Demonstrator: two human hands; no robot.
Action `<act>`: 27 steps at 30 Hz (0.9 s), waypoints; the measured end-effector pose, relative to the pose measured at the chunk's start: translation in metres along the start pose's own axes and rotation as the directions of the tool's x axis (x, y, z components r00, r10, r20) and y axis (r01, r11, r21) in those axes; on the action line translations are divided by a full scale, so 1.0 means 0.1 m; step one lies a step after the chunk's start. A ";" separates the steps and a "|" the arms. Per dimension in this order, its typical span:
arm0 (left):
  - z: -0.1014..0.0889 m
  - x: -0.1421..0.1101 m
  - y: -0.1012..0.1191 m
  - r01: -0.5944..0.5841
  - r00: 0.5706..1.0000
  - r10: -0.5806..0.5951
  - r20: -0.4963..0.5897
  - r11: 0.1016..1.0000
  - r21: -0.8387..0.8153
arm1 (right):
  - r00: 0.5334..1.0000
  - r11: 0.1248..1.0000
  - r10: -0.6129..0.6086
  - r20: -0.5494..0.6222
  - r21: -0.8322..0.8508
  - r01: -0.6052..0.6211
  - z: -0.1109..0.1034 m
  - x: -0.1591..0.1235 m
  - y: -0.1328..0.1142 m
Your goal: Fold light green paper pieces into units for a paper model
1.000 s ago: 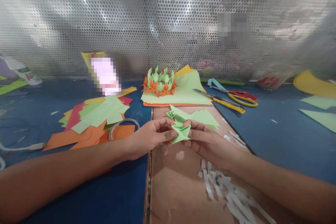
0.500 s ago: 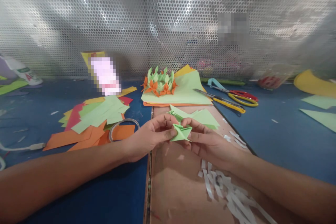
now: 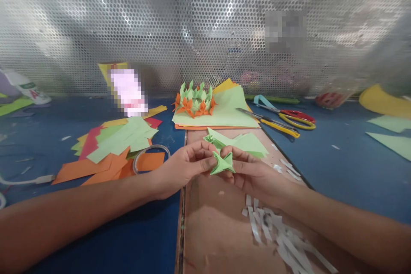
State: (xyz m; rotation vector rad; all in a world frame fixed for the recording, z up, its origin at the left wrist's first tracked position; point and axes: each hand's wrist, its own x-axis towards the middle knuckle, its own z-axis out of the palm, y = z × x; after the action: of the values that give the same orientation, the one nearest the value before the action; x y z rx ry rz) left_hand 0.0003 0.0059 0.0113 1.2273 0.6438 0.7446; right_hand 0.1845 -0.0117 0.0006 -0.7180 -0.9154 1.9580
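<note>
Both my hands meet over a brown board (image 3: pixel 218 227) and pinch a small folded light-green paper piece (image 3: pixel 222 163). My left hand (image 3: pixel 183 167) grips its left side with thumb and fingers closed. My right hand (image 3: pixel 253 173) holds its right side, fingers curled round it. Just behind the hands lie more folded green paper pieces (image 3: pixel 247 142) on the board.
A green-and-orange paper crown (image 3: pixel 194 102) sits on a stack of green sheets (image 3: pixel 231 113). Loose coloured paper (image 3: pixel 112 145) and a tape ring (image 3: pixel 150 154) lie at left, scissors (image 3: pixel 282 120) at right, white paper strips (image 3: pixel 279 235) near my right forearm. A perforated metal wall (image 3: pixel 205 25) closes the back.
The green piece has been turned and pressed narrower between my fingers, and both hands have shifted slightly upward.
</note>
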 end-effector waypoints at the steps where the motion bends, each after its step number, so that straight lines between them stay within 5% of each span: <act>1: 0.00 0.00 0.00 0.012 1.000 -0.012 -0.003 1.000 -0.017 | 1.000 1.000 0.001 0.004 0.003 -0.001 0.00 0.00 0.00; 6: 0.02 -0.01 -0.01 0.093 0.995 -0.088 0.046 0.988 -0.120 | 1.000 1.000 0.018 0.015 -0.010 -0.018 -0.01 0.00 0.00; 13: 0.04 0.00 -0.04 0.131 0.987 -0.154 -0.040 0.929 -0.346 | 1.000 1.000 0.013 0.000 0.010 -0.013 -0.05 0.02 0.02; 27: 0.02 0.01 -0.03 0.145 0.987 -0.162 -0.012 0.910 -0.389 | 1.000 0.999 -0.009 -0.019 -0.052 0.008 -0.03 0.00 0.02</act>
State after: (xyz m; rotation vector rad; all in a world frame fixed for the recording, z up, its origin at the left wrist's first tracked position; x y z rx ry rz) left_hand 0.0029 0.0046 0.0092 0.7883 0.5872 0.7268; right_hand 0.1858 -0.0120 -0.0029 -0.7602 -0.9598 1.9229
